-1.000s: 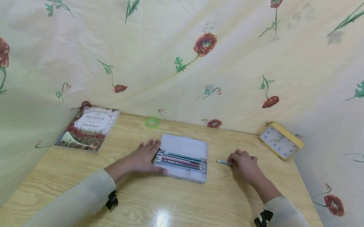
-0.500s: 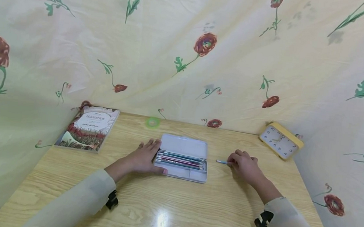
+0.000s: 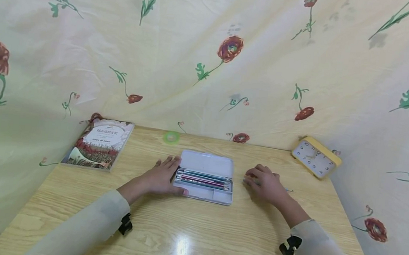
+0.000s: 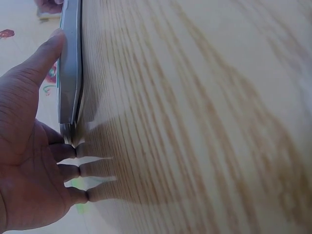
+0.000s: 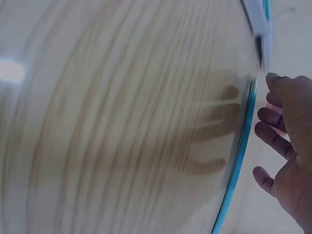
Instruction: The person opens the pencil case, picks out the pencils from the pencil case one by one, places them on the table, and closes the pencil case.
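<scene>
An opened white pencil case (image 3: 206, 164) lies in the middle of the table, with several dark green and dark red pencils (image 3: 202, 180) in its rear compartment. My left hand (image 3: 159, 177) rests at the case's left end, fingers spread straight along the side. Its thumb (image 4: 51, 46) touches the front rim. To the right of the case, a blue pencil (image 5: 238, 156) lies on the table. My right hand (image 3: 266, 186) hovers over it, covering its middle in the head view. Thumb and loosely bent fingers are just above the pencil's left end, with a small gap in the right wrist view.
A book (image 3: 99, 144) lies at the back left, and a yellow alarm clock (image 3: 316, 157) stands at the back right. Behind the case is a green tape roll (image 3: 171, 137). Flowered cloth (image 3: 181, 58) hangs along the table's back and sides.
My right hand has moved a little left along the blue pencil, whose right end now shows beyond the hand. The left hand and the pencil case have stayed in place.
</scene>
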The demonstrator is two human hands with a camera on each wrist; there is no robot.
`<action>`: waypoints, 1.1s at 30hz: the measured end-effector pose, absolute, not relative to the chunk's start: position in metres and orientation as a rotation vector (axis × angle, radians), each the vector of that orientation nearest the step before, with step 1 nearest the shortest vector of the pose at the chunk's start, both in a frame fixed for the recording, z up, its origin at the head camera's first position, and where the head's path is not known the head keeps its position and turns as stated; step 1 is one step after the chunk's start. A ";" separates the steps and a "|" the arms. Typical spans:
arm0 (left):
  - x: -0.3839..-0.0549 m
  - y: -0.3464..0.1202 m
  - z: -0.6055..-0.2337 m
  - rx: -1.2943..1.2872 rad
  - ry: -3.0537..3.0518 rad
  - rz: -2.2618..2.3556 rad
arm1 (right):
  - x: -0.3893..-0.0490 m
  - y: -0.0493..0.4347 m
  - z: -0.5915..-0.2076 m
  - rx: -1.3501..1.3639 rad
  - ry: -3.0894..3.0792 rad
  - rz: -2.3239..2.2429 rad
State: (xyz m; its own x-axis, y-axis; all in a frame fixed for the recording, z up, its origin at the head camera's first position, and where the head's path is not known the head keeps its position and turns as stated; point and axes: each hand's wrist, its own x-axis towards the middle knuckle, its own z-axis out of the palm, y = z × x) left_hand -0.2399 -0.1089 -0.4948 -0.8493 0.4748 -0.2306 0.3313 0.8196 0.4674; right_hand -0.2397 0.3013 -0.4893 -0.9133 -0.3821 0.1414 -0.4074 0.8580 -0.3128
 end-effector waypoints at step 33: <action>-0.243 -0.110 -0.496 0.601 2.667 0.626 | -0.242 0.166 -0.488 0.911 -2.886 0.370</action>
